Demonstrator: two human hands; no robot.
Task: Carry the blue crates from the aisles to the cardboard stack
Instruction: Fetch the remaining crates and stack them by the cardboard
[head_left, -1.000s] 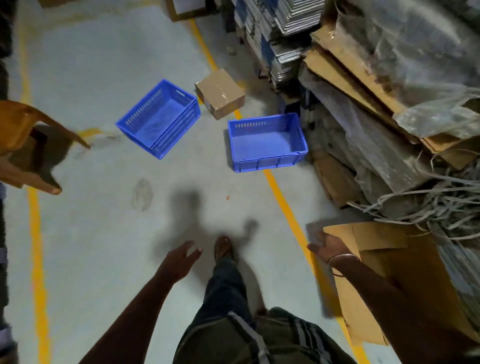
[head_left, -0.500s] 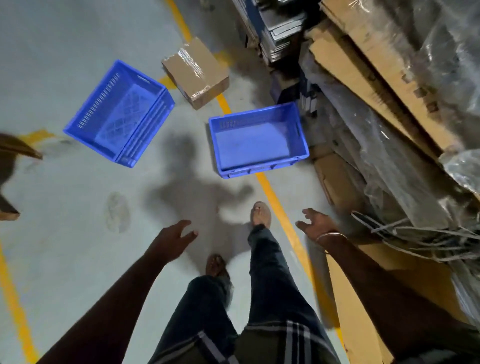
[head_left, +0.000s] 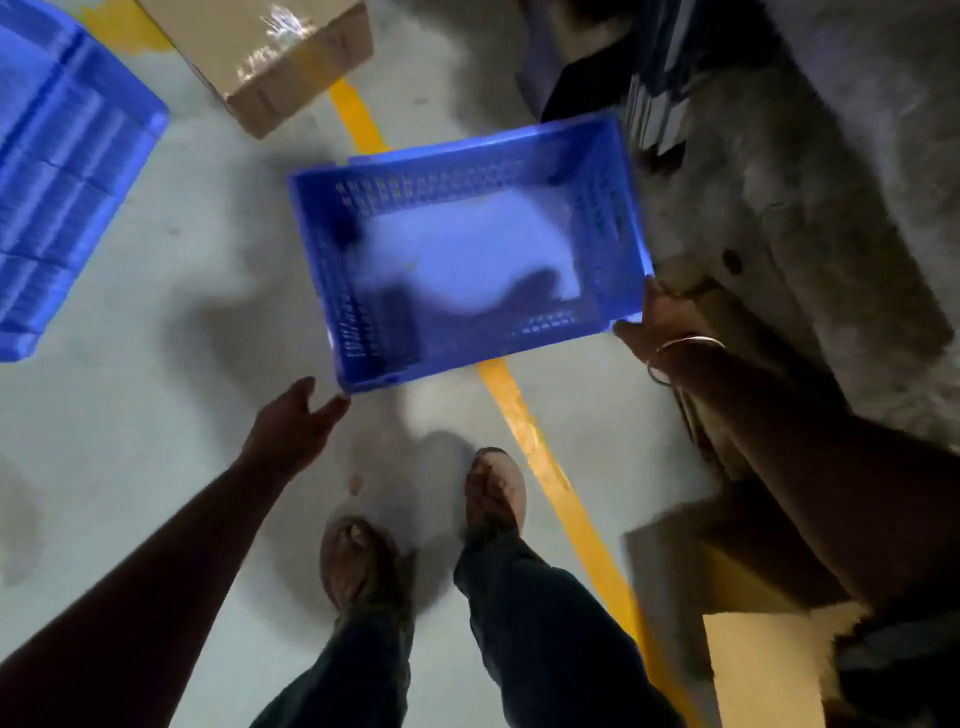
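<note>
Reaching for near blue crate (head_left: 467, 260): left hand (head_left: 291, 421) spread, empty; right hand (head_left: 657, 317) at corner, grasp unclear. Next: grip, lift.

Grey concrete floor (head_left: 156, 467), stained in places, crossed by a yellow painted line (head_left: 550, 467) — dim lighting (heavy shadows). Taped cardboard box (head_left: 270, 47) lying across the line.

Second blue crate (head_left: 62, 171) cut off at left edge; whole frame motion-blurred
</note>
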